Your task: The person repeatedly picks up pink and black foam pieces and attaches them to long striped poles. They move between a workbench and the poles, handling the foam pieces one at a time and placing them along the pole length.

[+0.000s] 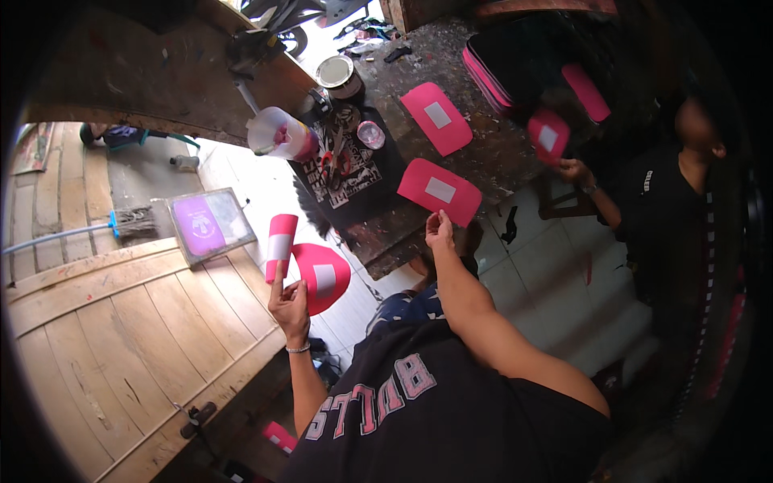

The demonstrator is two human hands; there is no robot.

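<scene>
- My left hand (290, 306) is raised off the counter (483, 153) with its grip closed on two pink paper pieces: a curved pink card (322, 275) with a white patch, and a folded pink strip (280, 244) standing up just above the fingers
- My right hand (439, 231) is stretched forward, fingertips resting on the near edge of a flat pink sheet (439, 191); I cannot tell whether the grip has pinched it or only touches it
- Beyond that sheet, farther from the right grip, lies a second pink sheet (436, 117) with its own white patch
- Left of the right grip, on a dark printed cloth (354, 173), I see scissors (332, 161) and a small round pot (370, 134)
- I judge the paper light, thin and easy to crease; it will bend under a hard pinch, so I would take it lightly by an edge, thumb on top, clear of the white patch
- Another person's hand (573, 171), well to the right, holds its own pink piece (549, 134)
</scene>
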